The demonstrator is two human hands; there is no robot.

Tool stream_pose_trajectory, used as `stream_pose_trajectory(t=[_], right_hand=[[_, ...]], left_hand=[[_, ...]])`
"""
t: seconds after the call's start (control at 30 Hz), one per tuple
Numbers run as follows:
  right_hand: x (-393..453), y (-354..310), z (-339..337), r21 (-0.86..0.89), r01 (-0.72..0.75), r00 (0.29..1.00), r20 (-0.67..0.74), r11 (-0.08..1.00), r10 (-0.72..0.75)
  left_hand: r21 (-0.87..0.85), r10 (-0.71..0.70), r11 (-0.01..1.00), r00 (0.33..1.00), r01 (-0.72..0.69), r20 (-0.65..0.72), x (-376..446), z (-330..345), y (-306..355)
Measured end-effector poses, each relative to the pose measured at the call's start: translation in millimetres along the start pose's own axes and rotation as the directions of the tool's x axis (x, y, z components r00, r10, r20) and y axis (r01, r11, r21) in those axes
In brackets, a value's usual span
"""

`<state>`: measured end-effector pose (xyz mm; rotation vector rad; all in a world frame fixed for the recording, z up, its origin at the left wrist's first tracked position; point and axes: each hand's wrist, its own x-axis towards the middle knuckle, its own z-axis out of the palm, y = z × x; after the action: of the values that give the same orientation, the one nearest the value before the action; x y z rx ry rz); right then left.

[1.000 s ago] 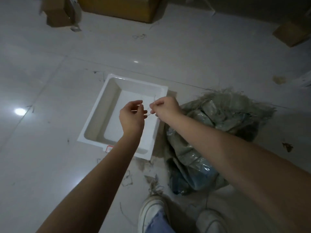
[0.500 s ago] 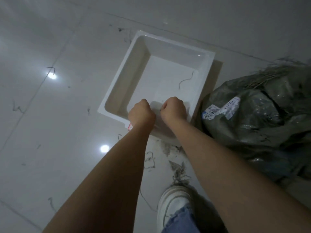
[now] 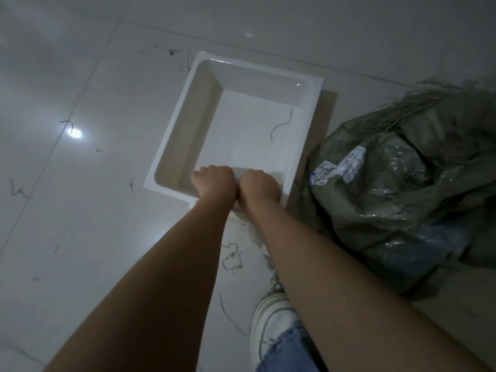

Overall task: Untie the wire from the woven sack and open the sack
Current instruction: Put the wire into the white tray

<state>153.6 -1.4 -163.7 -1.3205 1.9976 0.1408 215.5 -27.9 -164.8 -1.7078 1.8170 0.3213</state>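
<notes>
A thin bent wire [image 3: 281, 124] lies loose on the floor of a white rectangular tray [image 3: 257, 69]. The grey-green woven sack [image 3: 402, 189] slumps on the floor right of the tray, its frayed mouth [image 3: 418, 100] at the far end and a white barcode label [image 3: 338, 167] on its side. My left hand [image 3: 214, 178] and my right hand [image 3: 259, 183] sit side by side on the tray's near rim, knuckles up and fingers curled over the edge. The fingertips are hidden. Neither hand touches the sack.
Pale glossy floor tiles surround the tray. Scraps of wire and fibre [image 3: 232, 257] lie on the floor below my arms. My white shoe [image 3: 273, 318] and a jeans leg are at the bottom, close to the sack.
A second ago my hands held the wire between them above the tray. The wire now lies in the tray, and both hands have dropped to its near rim and closed.
</notes>
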Motion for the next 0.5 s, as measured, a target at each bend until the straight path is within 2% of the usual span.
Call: stream_pose_trajectory(t=[0.07,0.13,0.23,0.33,0.4,0.47,0.5], right_hand=[[-4.1,-2.8,-8.1,-0.114,0.008,0.998,0.061,0.993,-0.001],[-9.5,-3.6,-24.6,-0.161,0.078,0.994,0.083,0.984,-0.065],[-19.5,1.2,-69.3,-0.112,0.204,0.977,-0.043,0.973,-0.210],[-28.0,20.2,-134.0,-0.030,0.188,0.919,-0.349,0.982,-0.186],[-36.8,47.3,-177.9,0.030,0.128,0.820,-0.565,0.991,-0.090],[-47.2,85.6,-215.4,0.136,0.031,0.709,-0.701,0.990,0.075],[-52.4,107.7,-230.6,0.209,-0.031,0.665,-0.726,0.977,0.176]], left_hand=[[0.161,0.048,0.986,0.999,-0.044,-0.024,-3.8,-6.8,-1.0],[0.204,0.048,0.978,0.998,-0.041,-0.030,-7.5,-19.1,-1.4],[0.144,0.084,0.987,0.993,-0.071,-0.086,-17.6,-49.5,2.2],[-0.104,0.130,0.982,0.967,-0.156,-0.219,-19.6,-88.0,22.7],[-0.300,0.141,0.930,0.959,-0.213,-0.244,-20.5,-117.0,50.2],[-0.509,0.212,0.811,0.956,-0.287,-0.202,-29.7,-141.5,86.1],[-0.612,0.259,0.728,0.950,-0.310,-0.174,-38.9,-152.3,106.5]])
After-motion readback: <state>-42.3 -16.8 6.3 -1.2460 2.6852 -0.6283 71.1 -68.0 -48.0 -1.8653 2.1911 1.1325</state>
